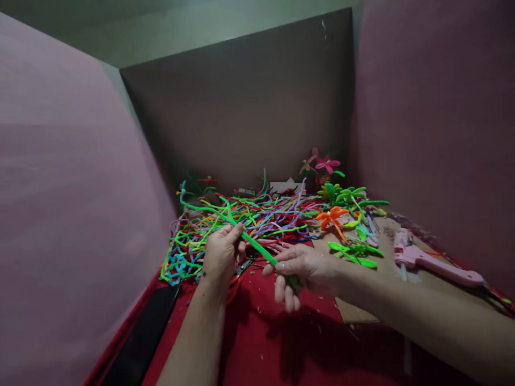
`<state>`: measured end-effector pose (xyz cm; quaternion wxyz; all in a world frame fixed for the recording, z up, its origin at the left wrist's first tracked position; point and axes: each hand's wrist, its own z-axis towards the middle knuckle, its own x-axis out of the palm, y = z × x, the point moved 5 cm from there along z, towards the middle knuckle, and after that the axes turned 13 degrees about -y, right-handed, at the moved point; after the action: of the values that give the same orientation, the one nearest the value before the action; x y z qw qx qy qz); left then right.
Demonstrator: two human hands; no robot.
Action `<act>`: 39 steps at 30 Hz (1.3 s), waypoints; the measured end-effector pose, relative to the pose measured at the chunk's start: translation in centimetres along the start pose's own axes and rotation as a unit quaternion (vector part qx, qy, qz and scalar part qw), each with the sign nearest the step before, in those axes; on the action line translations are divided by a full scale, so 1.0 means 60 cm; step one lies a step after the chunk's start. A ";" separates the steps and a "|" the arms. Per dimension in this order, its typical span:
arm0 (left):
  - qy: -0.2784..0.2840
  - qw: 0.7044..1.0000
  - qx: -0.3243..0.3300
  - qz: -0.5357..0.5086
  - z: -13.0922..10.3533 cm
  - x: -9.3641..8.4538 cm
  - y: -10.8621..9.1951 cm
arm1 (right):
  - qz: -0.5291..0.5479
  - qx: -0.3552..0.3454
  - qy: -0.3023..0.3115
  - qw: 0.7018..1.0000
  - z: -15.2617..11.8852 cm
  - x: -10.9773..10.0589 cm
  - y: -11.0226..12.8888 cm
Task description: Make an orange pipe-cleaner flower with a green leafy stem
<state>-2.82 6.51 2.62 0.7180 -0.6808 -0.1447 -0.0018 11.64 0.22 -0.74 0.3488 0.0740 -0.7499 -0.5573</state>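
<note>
Left grip point(225, 249) is pinched thumb to fingers around green stems point(259, 248); right grip point(301, 266) closes thumb and finger on their lower part, with its other fingers loosely spread. The stems slant in mid-air between the two, above the desk, their far ends reaching over the pile. Pink walls rise at left point(72, 203) and right point(434, 118), and a grey panel point(241, 123) closes the back, so the side open for moving is the near one. The desk point(257, 343) wears red cloth; its widest open stretch, dotted with scraps, lies below the hands, between a black strip point(140, 338) along the left edge and cardboard point(358, 311) at right. A pile point(277, 220) of coloured stems fills the far half, its left side close to the wall. On the cardboard, a pink glue gun point(438, 262) sits beyond the right forearm, its handle towards the right wall, leaving a narrow margin there. Green leaves point(354, 253) lie just beside the right wrist, an orange flower point(332, 216) behind them. Scissors point(243, 267) lie between the hands, partly hidden by the left.
</note>
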 end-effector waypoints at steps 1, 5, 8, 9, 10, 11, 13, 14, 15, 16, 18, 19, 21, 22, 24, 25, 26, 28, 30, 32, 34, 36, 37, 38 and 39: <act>-0.006 1.000 0.003 0.002 0.003 -0.003 0.002 | 0.004 0.002 0.010 1.000 0.000 0.004 -0.001; -0.037 0.999 0.024 -0.001 0.010 -0.011 0.006 | 0.013 0.017 -0.007 1.000 -0.001 0.013 -0.008; -0.056 0.998 0.040 -0.006 0.010 -0.014 0.006 | -0.002 0.034 -0.017 0.999 -0.008 0.021 -0.012; -0.056 0.997 0.042 -0.009 0.009 -0.014 0.005 | -0.016 0.045 -0.004 0.999 -0.013 0.024 -0.013; -0.051 0.998 0.041 -0.014 0.008 -0.013 0.003 | -0.034 0.056 0.010 0.998 -0.018 0.026 -0.013; -0.042 0.998 0.036 -0.019 0.005 -0.011 0.001 | -0.053 0.059 0.011 0.997 -0.023 0.025 -0.010; -0.012 0.999 0.018 -0.032 0.000 -0.004 -0.003 | -0.102 0.033 -0.035 0.994 -0.029 0.012 0.004; 0.005 0.999 0.006 -0.039 -0.005 0.001 -0.003 | -0.128 0.006 -0.073 0.989 -0.030 0.002 0.015; 0.023 0.999 -0.007 -0.043 -0.010 0.008 -0.003 | -0.147 -0.026 -0.108 0.983 -0.030 -0.006 0.025; 0.041 0.998 -0.021 -0.046 -0.016 0.015 -0.001 | -0.153 -0.054 -0.130 0.978 -0.029 -0.011 0.034; 0.075 0.995 -0.048 -0.046 -0.030 0.034 0.010 | -0.122 -0.090 -0.132 0.980 -0.023 -0.013 0.042; 0.091 0.993 -0.061 -0.044 -0.039 0.044 0.018 | -0.093 -0.103 -0.136 0.981 -0.019 -0.014 0.043; 0.120 0.989 -0.082 -0.040 -0.055 0.064 0.034 | -0.051 -0.121 -0.155 0.979 -0.010 -0.016 0.040; 0.132 0.986 -0.090 -0.039 -0.062 0.072 0.041 | -0.038 -0.131 -0.169 0.976 -0.007 -0.018 0.037; 0.146 0.983 -0.099 -0.043 -0.073 0.084 0.049 | -0.017 -0.142 -0.194 0.971 -0.006 -0.020 0.032; 0.145 0.983 -0.099 -0.051 -0.075 0.086 0.050 | -0.007 -0.140 -0.203 0.969 -0.006 -0.021 0.030; 0.139 0.984 -0.098 -0.061 -0.076 0.086 0.048 | 0.002 -0.132 -0.211 0.969 -0.008 -0.022 0.026; 0.120 0.985 -0.094 -0.080 -0.074 0.084 0.043 | 0.007 -0.115 -0.222 0.968 -0.012 -0.024 0.022; 0.104 0.986 -0.091 -0.092 -0.071 0.080 0.038 | -0.002 -0.110 -0.231 0.967 -0.017 -0.026 0.021; 0.095 0.987 -0.090 -0.095 -0.068 0.079 0.036 | -0.016 -0.122 -0.243 0.962 -0.019 -0.029 0.024; 0.088 0.987 -0.088 -0.099 -0.066 0.078 0.037 | -0.035 -0.138 -0.257 0.956 -0.021 -0.032 0.028; 0.084 0.988 -0.090 -0.096 -0.064 0.078 0.039 | -0.056 -0.156 -0.272 0.948 -0.022 -0.036 0.032; 0.082 0.988 -0.091 -0.093 -0.063 0.077 0.040 | -0.065 -0.161 -0.277 0.945 -0.022 -0.038 0.033; 0.080 0.988 -0.093 -0.090 -0.062 0.077 0.041 | -0.069 -0.161 -0.281 0.944 -0.021 -0.039 0.032; 0.077 0.989 -0.093 -0.087 -0.062 0.076 0.042 | -0.072 -0.160 -0.281 0.943 -0.021 -0.041 0.031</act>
<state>2.84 3.95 1.03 0.6580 -0.7271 -0.1468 -0.1296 14.74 1.16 0.03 0.0902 -0.0892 -0.7109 -0.6918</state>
